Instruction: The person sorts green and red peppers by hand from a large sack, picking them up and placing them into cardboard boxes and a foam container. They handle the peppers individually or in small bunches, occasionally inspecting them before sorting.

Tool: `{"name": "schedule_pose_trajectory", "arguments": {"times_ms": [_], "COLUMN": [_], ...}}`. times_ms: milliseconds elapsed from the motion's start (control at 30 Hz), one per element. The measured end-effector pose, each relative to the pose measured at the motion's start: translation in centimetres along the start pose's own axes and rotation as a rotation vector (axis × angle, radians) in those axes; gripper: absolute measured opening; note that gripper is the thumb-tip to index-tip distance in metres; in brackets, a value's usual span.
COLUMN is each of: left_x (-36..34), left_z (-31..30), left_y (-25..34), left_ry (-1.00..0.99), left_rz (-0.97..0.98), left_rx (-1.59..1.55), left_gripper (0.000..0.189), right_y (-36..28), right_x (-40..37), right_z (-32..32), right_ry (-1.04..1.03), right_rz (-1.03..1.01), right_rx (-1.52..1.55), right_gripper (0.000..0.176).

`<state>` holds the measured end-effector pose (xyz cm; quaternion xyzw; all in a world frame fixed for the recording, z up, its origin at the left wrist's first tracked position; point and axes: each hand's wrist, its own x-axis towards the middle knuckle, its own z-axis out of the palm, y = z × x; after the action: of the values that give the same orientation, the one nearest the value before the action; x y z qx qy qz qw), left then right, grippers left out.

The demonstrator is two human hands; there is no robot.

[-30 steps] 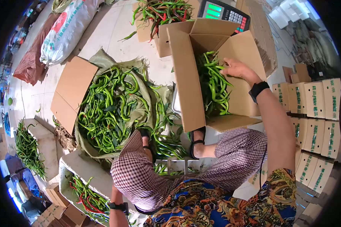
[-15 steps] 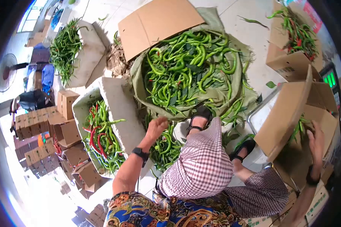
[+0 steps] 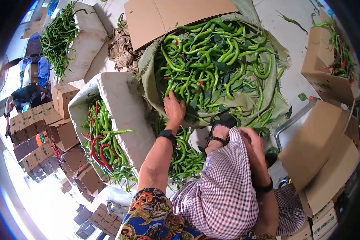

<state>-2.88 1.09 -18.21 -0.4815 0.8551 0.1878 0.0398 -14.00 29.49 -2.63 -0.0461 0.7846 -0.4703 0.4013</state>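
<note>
My left hand (image 3: 174,109) reaches over the near rim of a green cloth sack (image 3: 148,68), fingers apart, fingertips right at the green chili peppers (image 3: 204,60) heaped inside with leaves and a few red ones. My right hand (image 3: 253,141) is beside my raised knee (image 3: 228,176), fingers stretched toward the sack's near side, nothing visible in them; the knee hides part of it. More green peppers (image 3: 184,156) lie on the floor below my left hand. Left of my arm, a white foam box (image 3: 124,108) holds green and red peppers (image 3: 102,140).
A cardboard sheet (image 3: 176,16) lies against the sack's far side. An open cardboard box (image 3: 314,140) stands at right, another box with peppers (image 3: 328,56) beyond it. At upper left, green peppers (image 3: 60,44) sit by a foam box (image 3: 88,40). Cartons (image 3: 36,124) are stacked far left.
My left hand has moved forward from beside the foam box to the peppers in the sack. My right hand has left the cardboard box and swung inward to my knee. The view has shifted.
</note>
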Motion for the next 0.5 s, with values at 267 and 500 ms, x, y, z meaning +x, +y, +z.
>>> {"name": "schedule_pose_trajectory", "arguments": {"times_ms": [267,500], "left_x": [1.1,-0.2], "left_z": [-1.3,-0.4], "left_y": [5.0,11.6], "left_ry": [-0.274,-0.443], "left_rz": [-0.117,-0.260], "left_rx": [-0.723,-1.275], "left_gripper": [0.058,0.059], "right_y": [5.7,4.6], "right_x": [17.6,20.4], "right_z": [4.6,5.7], "right_ry": [0.226,-0.071], "right_rz": [-0.040,0.144], "right_rx": [-0.043,0.436], "right_gripper": [0.047,0.055]}}
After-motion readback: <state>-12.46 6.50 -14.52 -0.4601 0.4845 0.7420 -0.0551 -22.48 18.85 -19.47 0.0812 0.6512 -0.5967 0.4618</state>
